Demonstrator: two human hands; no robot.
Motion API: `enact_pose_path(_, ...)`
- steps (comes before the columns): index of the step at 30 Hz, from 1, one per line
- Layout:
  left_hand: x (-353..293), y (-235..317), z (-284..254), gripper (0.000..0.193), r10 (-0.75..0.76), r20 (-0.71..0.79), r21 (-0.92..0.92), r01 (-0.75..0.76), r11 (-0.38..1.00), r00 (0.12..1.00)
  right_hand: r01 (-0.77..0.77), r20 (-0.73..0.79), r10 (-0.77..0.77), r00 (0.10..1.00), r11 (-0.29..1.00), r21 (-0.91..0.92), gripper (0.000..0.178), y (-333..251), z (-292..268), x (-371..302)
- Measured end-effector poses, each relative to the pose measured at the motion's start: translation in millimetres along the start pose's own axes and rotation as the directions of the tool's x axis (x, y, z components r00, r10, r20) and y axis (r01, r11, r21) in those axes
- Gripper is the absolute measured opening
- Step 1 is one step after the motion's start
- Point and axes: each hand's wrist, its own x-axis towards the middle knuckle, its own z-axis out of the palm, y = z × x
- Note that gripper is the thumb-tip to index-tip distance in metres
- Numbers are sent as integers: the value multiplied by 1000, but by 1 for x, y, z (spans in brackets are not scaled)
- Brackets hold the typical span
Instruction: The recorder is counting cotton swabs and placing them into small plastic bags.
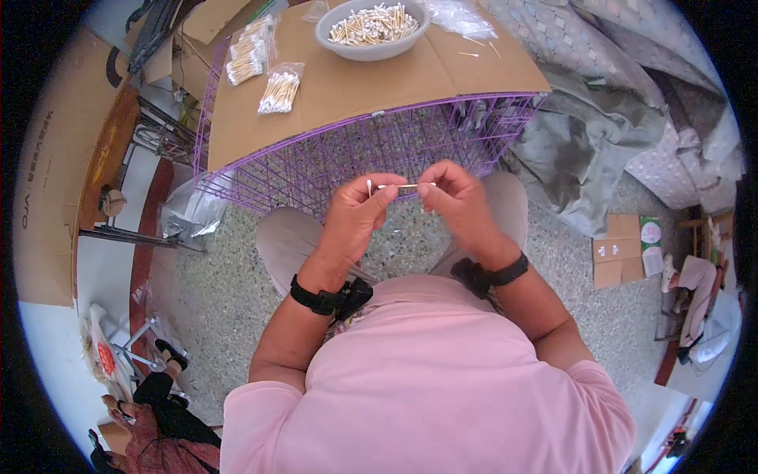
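Observation:
A cotton swab [407, 186] lies level between my two hands, in front of the purple wire cage. My left hand [357, 209] pinches it near one end. My right hand [458, 201] is closed on the other end with thumb and forefinger. A second white swab tip [369, 186] sticks up from the fingers of my left hand. Beyond the hands, a grey bowl [322, 35] full of loose cotton swabs stands on a cardboard sheet [339, 87]. Clear bags of swabs, one bag [279, 91] nearest, lie left of the bowl.
The cardboard covers the purple wire cage [316, 162]. Loose swabs and clear plastic bags [462, 17] lie right of the bowl. Grey cloth [588, 142] drapes at the right, with a flattened carton [618, 251] below it on the floor. Other people sit at lower left and far right.

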Motion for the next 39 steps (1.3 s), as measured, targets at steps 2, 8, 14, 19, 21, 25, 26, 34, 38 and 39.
enact_pose_path(2,0,-3,-2,16,-17,14,18,17,1000,1000,11,-5,-11,1000,1000,-29,7,-3,0,0)
enact_pose_path(8,-1,-7,-3,15,-83,59,87,78,993,995,23,-5,-24,1000,999,-49,8,-3,0,0)
enact_pose_path(14,-1,-9,-3,14,-130,93,4,131,991,987,4,64,-2,998,999,-37,11,-4,-3,1)
enact_pose_path(19,2,-10,-2,16,-120,137,-16,123,992,983,13,114,-4,993,997,-75,13,-13,1,4)
enact_pose_path(21,1,-8,-2,17,-119,154,-39,126,991,981,25,132,-19,991,998,-49,14,-15,3,5)
enact_pose_path(25,1,-5,0,19,-143,232,-151,180,972,962,12,100,-12,995,1000,3,15,-15,1,8)
enact_pose_path(26,1,-4,1,19,-134,255,-187,185,965,958,2,84,-7,996,999,53,16,-15,0,8)
enact_pose_path(34,0,-2,3,26,-159,294,-205,224,953,942,7,108,-13,994,998,56,14,-21,-3,10)
enact_pose_path(38,0,-1,6,36,-172,245,-91,199,976,954,109,122,-103,987,993,-36,14,-23,-3,14)
enact_pose_path(39,0,-2,6,36,-168,246,-92,196,976,955,111,124,-105,987,993,-39,14,-25,-2,14)
